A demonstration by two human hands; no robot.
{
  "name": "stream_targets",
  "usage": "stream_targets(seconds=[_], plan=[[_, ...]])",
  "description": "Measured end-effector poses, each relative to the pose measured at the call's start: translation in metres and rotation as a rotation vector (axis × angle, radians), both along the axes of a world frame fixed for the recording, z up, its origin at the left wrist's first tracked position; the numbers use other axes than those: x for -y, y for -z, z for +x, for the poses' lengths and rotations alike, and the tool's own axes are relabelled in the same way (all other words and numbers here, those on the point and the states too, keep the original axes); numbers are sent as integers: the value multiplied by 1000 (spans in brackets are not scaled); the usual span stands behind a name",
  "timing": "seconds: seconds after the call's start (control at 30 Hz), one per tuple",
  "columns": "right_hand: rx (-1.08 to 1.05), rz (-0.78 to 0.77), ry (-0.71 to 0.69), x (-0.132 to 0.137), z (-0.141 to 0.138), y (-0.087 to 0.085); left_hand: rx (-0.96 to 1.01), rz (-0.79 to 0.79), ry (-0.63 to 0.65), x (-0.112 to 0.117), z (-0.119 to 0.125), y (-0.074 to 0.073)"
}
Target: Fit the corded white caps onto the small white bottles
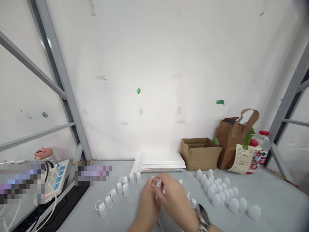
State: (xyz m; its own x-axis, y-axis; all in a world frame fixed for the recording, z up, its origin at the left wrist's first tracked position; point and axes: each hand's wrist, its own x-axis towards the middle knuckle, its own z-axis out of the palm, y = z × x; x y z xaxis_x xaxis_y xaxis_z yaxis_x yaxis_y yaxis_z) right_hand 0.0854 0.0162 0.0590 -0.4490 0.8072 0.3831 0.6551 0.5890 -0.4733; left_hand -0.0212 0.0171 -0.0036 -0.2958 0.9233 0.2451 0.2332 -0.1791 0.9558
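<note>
My left hand (148, 200) and my right hand (175, 202) meet low in the middle of the grey table, both blurred by motion. Between their fingers is a small white-and-silver item (158, 184), too blurred and covered to identify. A metal watch (202, 219) sits on my right wrist. Small white plastic bottles with thin loops (116, 191) stand in a loose double row left of my hands. Many more bottles without visible loops (218, 190) crowd together to the right. A further looped bottle (193, 202) stands just past my right hand.
A stack of white padded envelopes (158, 162) lies at the table's back edge, beside an open cardboard box (200, 154), a brown paper bag (229, 145) and a red-capped plastic bottle (263, 145). A power strip (56, 180) and grey steel uprights (62, 87) stand at the left.
</note>
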Motion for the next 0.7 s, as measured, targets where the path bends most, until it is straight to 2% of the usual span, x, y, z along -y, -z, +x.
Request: stream_targets(seconds=[0.07,0.17,0.23,0.3,0.4,0.53,0.7], plan=[[-3,12,99,-2,47,7,-70,13,-18,5,-3,0],[39,-49,297,-4,114,31,-213,15,-45,10,-3,2],[66,-107,460,-3,149,46,-309,17,-45,11,-1,4],[69,-150,563,-1,173,54,-354,8,-43,12,2,4],[83,-135,619,-1,184,54,-367,-46,-38,11,3,4],[234,-55,642,-7,170,51,-389,-144,-3,9,-2,3],[423,-33,651,-14,152,56,-464,-88,93,7,-6,3]])
